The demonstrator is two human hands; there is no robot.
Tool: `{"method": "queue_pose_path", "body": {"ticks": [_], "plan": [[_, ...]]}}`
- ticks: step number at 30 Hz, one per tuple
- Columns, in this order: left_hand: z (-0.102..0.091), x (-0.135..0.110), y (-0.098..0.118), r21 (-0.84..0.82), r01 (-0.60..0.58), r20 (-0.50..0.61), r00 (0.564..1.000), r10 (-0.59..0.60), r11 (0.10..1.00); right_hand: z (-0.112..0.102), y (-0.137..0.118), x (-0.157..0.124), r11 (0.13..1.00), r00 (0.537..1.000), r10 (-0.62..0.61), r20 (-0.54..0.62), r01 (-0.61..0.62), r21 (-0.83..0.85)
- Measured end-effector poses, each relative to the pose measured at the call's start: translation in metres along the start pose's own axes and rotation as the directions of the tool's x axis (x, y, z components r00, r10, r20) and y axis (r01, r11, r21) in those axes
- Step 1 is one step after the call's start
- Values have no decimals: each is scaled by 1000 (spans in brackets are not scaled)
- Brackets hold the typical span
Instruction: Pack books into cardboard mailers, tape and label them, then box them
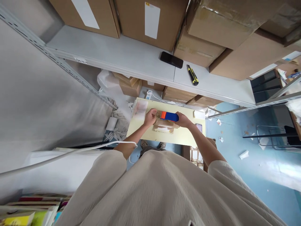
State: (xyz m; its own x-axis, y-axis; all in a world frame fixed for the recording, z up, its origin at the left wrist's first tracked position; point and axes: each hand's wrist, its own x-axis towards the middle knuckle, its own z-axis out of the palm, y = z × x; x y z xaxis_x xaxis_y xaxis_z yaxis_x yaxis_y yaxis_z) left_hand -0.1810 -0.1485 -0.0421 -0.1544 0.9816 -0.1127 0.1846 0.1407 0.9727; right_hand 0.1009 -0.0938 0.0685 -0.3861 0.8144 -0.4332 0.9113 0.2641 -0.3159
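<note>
Grasped the blue-and-orange tape dispenser (171, 117) by its right end in the right hand (184, 120) — pointed leftward from there, with its long axis roughly along the cardboard box (162, 124) underneath, on the table (183, 135). Placed the left hand (150, 117) at the box's left end, just beyond the dispenser's orange tip — could not tell whether gripping or only touching.
</note>
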Motion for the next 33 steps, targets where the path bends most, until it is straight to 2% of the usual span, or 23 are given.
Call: {"method": "queue_pose_path", "body": {"ticks": [2, 5, 8, 13, 16, 19, 27, 33], "plan": [[-2, 3, 4, 25, -47, 86, 995, 45, 999, 0, 0, -1, 1000, 1000, -3, -4, 3, 7], [-5, 6, 3, 122, -79, 214, 976, 51, 989, 0, 1, -1, 1000, 1000, -9, -4, 9, 18], [-8, 8, 1, 228, -117, 286, 957, 49, 967, 0, 1, -1, 999, 1000, -19, -2, 19, 37], [-7, 12, 3, 293, -220, 320, 939, 122, 930, -2, 1, -1, 998, 999, -32, -1, 32, 50], [-8, 16, 3, 306, -248, 380, 917, 121, 919, -4, 0, -1, 999, 1000, -31, 7, 30, 38], [-11, 18, 0, 301, -238, 401, 910, 104, 924, -9, -4, -3, 1000, 999, -17, 35, 17, 10], [-12, 16, -5, 262, -152, 361, 931, 49, 953, -21, -10, -2, 992, 994, -27, 101, 39, -119], [-13, 18, -6, 310, -175, 395, 918, 41, 935, -29, -8, 1, 984, 990, -68, 125, 87, -156]]}}
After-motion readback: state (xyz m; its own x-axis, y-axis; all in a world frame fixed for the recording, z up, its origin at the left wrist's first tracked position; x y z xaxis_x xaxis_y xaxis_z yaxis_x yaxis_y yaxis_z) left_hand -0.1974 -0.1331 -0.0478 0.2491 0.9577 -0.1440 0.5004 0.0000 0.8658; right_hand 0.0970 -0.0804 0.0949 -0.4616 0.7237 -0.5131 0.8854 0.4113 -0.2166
